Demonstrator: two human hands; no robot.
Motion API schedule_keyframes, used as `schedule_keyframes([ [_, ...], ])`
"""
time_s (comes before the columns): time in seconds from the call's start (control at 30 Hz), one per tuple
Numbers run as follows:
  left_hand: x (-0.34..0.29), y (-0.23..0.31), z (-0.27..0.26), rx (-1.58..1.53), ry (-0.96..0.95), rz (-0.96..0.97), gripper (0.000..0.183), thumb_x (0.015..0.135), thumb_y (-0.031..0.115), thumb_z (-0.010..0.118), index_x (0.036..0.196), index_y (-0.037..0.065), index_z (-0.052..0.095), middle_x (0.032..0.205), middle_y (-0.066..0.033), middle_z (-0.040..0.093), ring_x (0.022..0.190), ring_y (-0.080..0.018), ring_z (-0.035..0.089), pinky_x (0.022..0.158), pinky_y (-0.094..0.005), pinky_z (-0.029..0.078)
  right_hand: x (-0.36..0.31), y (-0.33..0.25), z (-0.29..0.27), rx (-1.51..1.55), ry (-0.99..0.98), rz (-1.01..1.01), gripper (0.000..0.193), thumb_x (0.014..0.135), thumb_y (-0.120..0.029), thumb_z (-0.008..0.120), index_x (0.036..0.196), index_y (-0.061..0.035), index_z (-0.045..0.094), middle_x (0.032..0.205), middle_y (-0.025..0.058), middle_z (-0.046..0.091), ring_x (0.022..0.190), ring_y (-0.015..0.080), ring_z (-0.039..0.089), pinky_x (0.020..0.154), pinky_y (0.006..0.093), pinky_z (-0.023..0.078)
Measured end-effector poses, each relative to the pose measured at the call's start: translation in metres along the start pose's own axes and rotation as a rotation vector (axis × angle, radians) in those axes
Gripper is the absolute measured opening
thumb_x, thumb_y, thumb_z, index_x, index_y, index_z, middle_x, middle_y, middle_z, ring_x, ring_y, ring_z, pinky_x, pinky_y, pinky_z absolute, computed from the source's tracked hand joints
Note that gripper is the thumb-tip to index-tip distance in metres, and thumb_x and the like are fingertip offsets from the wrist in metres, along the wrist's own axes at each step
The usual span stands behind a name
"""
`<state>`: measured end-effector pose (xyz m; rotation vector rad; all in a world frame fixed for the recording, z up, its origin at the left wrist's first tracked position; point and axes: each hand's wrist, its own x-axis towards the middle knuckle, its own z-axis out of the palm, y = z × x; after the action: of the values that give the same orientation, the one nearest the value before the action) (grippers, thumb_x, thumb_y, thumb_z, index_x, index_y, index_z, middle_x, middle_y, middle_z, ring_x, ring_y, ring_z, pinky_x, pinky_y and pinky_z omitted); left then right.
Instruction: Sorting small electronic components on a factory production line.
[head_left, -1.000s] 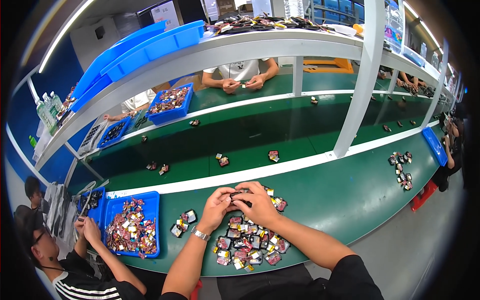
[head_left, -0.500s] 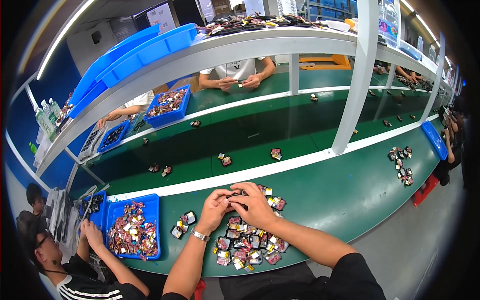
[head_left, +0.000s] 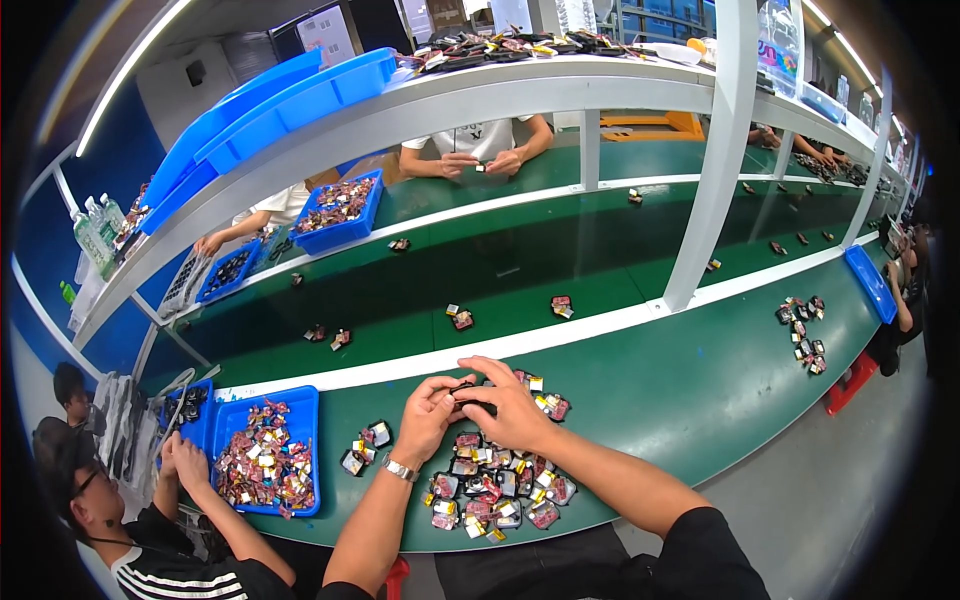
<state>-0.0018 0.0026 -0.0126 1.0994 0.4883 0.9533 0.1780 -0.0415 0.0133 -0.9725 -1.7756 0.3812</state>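
My left hand point(head_left: 427, 417), with a metal watch point(head_left: 401, 469) on its wrist, pinches a small black case point(head_left: 472, 393) from the left. Fingers of my right hand point(head_left: 508, 408) close over the same case from the other side and hide much of it. Below and between my forearms lies a pile of small black cases with red circuit boards and silver battery cells point(head_left: 498, 480) on the green bench. A few more such units point(head_left: 364, 447) lie just left of my left wrist.
At left, a blue tray point(head_left: 316, 450) holds loose circuit boards and batteries, with a co-worker's hands point(head_left: 185, 462) beside it. A green conveyor belt point(head_left: 400, 300) carries scattered units beyond a white rail point(head_left: 370, 370). A white post point(head_left: 712, 170) rises ahead right; an overhead shelf point(head_left: 540, 80) bears parts.
Units on the belt have drifted slightly to the right. My right-hand fingers have shifted a little on the black case, while both hands stay in nearly the same place.
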Motion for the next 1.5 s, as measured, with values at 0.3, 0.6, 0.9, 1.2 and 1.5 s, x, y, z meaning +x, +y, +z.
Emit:
schedule_keyframes([
  [0.3,-0.001,0.002,0.003,-0.012,0.028,-0.021,0.026,0.1,0.008,0.047,0.125,0.004,0.046,0.116,-0.0101,0.063,0.105,-0.0179,0.062,0.089,-0.0353,0.054,0.006,-0.006,-0.003,-0.123,0.101,-0.08,0.017,0.075,-0.002,0.068,0.092,-0.0042,0.065,0.107,0.0094,0.06,0.1,0.0276,0.059,0.076,0.036,0.053],
  [0.6,0.0,0.0,0.0,-0.013,0.066,-0.071,0.027,0.099,0.009,0.048,0.126,0.005,0.047,0.111,-0.0064,0.064,0.101,-0.0133,0.062,0.086,-0.0308,0.054,0.007,-0.001,0.0,-0.25,0.106,-0.169,0.019,0.074,-0.002,0.071,0.092,-0.0046,0.067,0.1,0.0084,0.062,0.092,0.0264,0.062,0.074,0.0338,0.053],
  [0.9,0.001,0.006,0.008,0.029,0.084,-0.112,0.026,0.097,0.007,0.053,0.123,0.003,0.049,0.111,-0.0068,0.064,0.099,-0.0133,0.063,0.081,-0.0287,0.055,0.005,0.006,0.004,-0.187,0.134,-0.074,0.016,0.076,-0.002,0.071,0.091,-0.0023,0.068,0.093,0.0095,0.063,0.087,0.026,0.063,0.074,0.0347,0.053],
  [1.2,0.002,0.0,0.013,0.204,0.164,-0.061,0.018,0.097,0.007,0.054,0.114,0.002,0.055,0.098,-0.0043,0.068,0.087,-0.0071,0.062,0.07,-0.021,0.052,0.0,0.008,0.008,-0.128,0.138,-0.043,0.013,0.077,0.0,0.071,0.089,-0.0005,0.065,0.092,0.0097,0.061,0.078,0.0221,0.063,0.065,0.0311,0.053],
  [1.5,0.003,-0.008,0.009,0.277,0.176,0.049,0.015,0.095,0.004,0.054,0.109,-0.001,0.056,0.095,-0.005,0.066,0.081,-0.0065,0.059,0.068,-0.0194,0.047,0.002,0.004,0.009,0.073,0.075,0.246,0.014,0.08,-0.002,0.07,0.092,0.0027,0.065,0.093,0.0104,0.063,0.072,0.0158,0.066,0.064,0.0256,0.055],
])
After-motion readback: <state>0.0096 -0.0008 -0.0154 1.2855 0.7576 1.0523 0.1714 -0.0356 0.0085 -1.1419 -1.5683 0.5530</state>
